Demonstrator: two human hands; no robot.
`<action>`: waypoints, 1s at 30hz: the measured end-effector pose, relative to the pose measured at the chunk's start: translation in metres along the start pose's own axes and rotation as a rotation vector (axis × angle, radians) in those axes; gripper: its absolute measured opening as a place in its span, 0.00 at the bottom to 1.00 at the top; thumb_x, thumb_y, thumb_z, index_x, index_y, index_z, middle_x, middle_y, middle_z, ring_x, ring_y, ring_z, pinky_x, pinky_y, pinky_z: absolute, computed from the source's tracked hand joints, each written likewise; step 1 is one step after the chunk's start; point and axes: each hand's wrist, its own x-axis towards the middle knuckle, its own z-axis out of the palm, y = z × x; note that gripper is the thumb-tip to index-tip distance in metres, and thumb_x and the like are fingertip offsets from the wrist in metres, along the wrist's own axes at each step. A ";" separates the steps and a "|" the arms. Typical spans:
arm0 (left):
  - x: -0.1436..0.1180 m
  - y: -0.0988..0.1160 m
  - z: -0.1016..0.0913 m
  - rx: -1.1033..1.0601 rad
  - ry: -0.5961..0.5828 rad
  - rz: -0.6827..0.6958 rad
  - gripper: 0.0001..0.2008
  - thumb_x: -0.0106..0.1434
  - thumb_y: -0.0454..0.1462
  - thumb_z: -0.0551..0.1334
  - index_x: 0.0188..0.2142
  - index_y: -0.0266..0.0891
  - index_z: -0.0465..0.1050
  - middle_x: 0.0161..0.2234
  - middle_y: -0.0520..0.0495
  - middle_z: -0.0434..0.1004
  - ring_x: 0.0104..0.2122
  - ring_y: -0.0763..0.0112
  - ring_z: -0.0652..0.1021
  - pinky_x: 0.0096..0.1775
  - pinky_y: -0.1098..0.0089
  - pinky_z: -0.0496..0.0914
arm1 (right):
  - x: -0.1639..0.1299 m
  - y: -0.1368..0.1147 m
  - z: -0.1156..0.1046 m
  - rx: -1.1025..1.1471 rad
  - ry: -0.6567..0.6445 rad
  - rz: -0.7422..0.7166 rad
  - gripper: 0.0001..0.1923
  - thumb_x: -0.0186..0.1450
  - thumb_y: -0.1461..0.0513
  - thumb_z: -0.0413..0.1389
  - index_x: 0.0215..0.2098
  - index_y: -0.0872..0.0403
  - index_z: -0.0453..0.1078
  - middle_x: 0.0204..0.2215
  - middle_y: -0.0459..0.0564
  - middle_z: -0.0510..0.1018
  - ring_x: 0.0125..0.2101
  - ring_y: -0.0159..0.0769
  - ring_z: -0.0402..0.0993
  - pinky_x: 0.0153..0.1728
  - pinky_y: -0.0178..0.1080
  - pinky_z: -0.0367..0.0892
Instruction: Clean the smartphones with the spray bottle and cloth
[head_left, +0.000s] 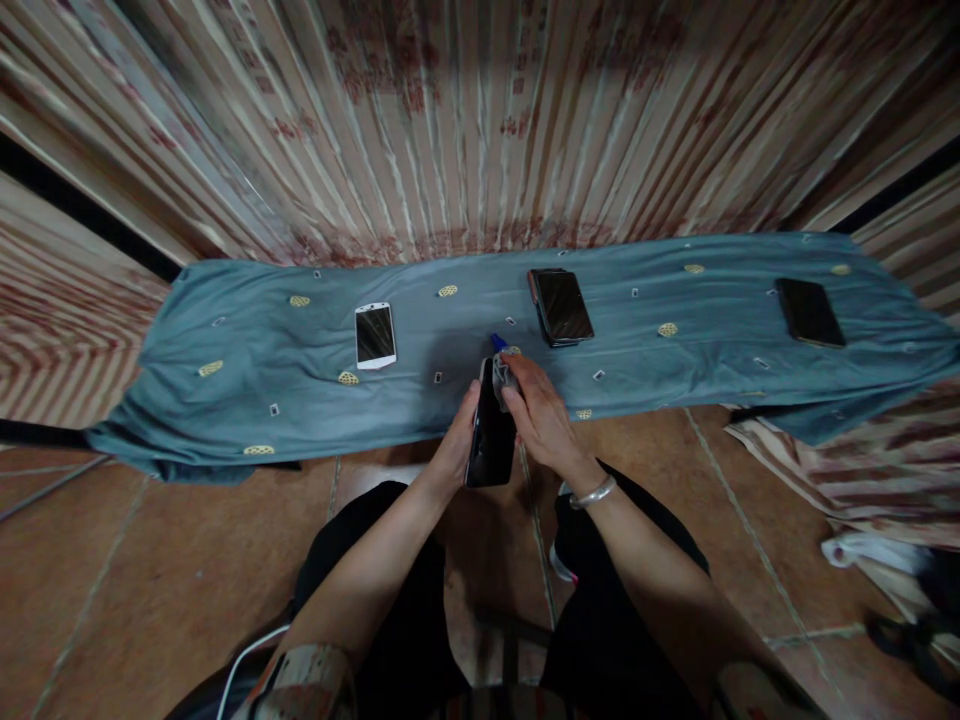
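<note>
Phone [491, 445], black and glossy-faced, is gripped along its edge by a seated person's left hand [456, 437], held tilted just off the near edge of a blue tablecloth [405, 400]. Fingers of the right hand [541, 412], below a silver bracelet [592, 493], are closed on a crumpled grey rag [505, 376] at the phone's upper end, with a small blue object [499, 342] just beyond. On the tablecloth, a white handset [375, 337] lies to the left, a dark stack [564, 306] right of centre, and a dark flat item [811, 312] far right, before striped curtains [450, 150].
</note>
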 end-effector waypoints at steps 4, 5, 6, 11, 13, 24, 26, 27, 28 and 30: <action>-0.005 0.007 0.003 0.069 0.026 -0.023 0.25 0.71 0.51 0.51 0.51 0.37 0.77 0.31 0.44 0.84 0.28 0.64 0.82 0.35 0.65 0.77 | 0.000 0.001 -0.002 0.052 0.015 0.057 0.26 0.75 0.52 0.40 0.66 0.53 0.59 0.64 0.58 0.68 0.66 0.43 0.61 0.67 0.54 0.57; -0.005 0.008 0.003 0.078 0.024 -0.018 0.25 0.71 0.51 0.51 0.50 0.37 0.77 0.29 0.45 0.83 0.25 0.65 0.81 0.32 0.66 0.77 | 0.000 0.001 -0.002 0.072 0.023 0.069 0.26 0.75 0.52 0.40 0.66 0.53 0.60 0.63 0.58 0.68 0.65 0.43 0.62 0.67 0.53 0.57; -0.006 0.009 0.003 0.081 0.020 -0.015 0.25 0.71 0.52 0.51 0.50 0.37 0.77 0.28 0.46 0.82 0.23 0.66 0.80 0.29 0.67 0.76 | 0.000 0.001 -0.001 0.095 0.031 0.082 0.26 0.75 0.52 0.40 0.66 0.52 0.60 0.63 0.57 0.69 0.65 0.42 0.62 0.67 0.52 0.58; -0.008 0.014 0.005 0.069 0.014 -0.087 0.29 0.72 0.53 0.47 0.49 0.34 0.77 0.25 0.45 0.81 0.22 0.66 0.80 0.27 0.69 0.75 | 0.001 0.003 0.003 0.191 0.070 0.162 0.25 0.74 0.54 0.43 0.65 0.51 0.63 0.63 0.55 0.70 0.64 0.42 0.65 0.64 0.52 0.63; -0.008 0.016 0.006 0.056 0.023 -0.110 0.31 0.72 0.54 0.46 0.48 0.33 0.77 0.25 0.44 0.81 0.22 0.66 0.80 0.28 0.69 0.76 | 0.001 0.005 0.005 0.198 0.086 0.184 0.24 0.73 0.55 0.44 0.65 0.51 0.64 0.63 0.54 0.70 0.63 0.43 0.66 0.64 0.53 0.64; -0.003 0.014 0.001 -0.090 -0.006 -0.061 0.25 0.70 0.51 0.52 0.48 0.35 0.78 0.33 0.42 0.84 0.31 0.62 0.83 0.40 0.62 0.78 | -0.004 0.006 0.009 0.210 0.137 0.221 0.24 0.72 0.59 0.46 0.65 0.48 0.65 0.61 0.52 0.73 0.53 0.43 0.78 0.54 0.50 0.76; -0.002 0.014 0.000 -0.096 -0.003 -0.068 0.26 0.70 0.52 0.53 0.49 0.35 0.78 0.34 0.42 0.84 0.32 0.61 0.83 0.42 0.61 0.78 | -0.004 0.004 0.009 0.224 0.127 0.240 0.24 0.72 0.59 0.46 0.65 0.48 0.65 0.61 0.53 0.73 0.48 0.42 0.81 0.50 0.49 0.78; -0.002 0.014 0.000 -0.102 0.000 -0.071 0.26 0.69 0.53 0.53 0.49 0.35 0.78 0.34 0.41 0.84 0.33 0.60 0.83 0.43 0.60 0.77 | -0.004 0.004 0.009 0.225 0.126 0.241 0.24 0.72 0.59 0.46 0.65 0.49 0.65 0.61 0.53 0.73 0.48 0.42 0.81 0.50 0.49 0.78; -0.001 0.014 0.000 -0.109 0.006 -0.072 0.27 0.69 0.53 0.53 0.49 0.34 0.78 0.35 0.41 0.84 0.34 0.59 0.83 0.44 0.60 0.77 | -0.004 0.004 0.009 0.221 0.128 0.237 0.24 0.72 0.60 0.47 0.64 0.49 0.65 0.61 0.53 0.73 0.50 0.42 0.80 0.52 0.49 0.77; -0.001 0.014 0.001 -0.118 0.026 -0.060 0.26 0.69 0.53 0.53 0.50 0.35 0.77 0.36 0.41 0.84 0.37 0.58 0.83 0.46 0.59 0.76 | -0.004 0.003 0.008 0.205 0.134 0.222 0.23 0.71 0.61 0.47 0.63 0.49 0.66 0.60 0.52 0.74 0.55 0.43 0.76 0.57 0.51 0.73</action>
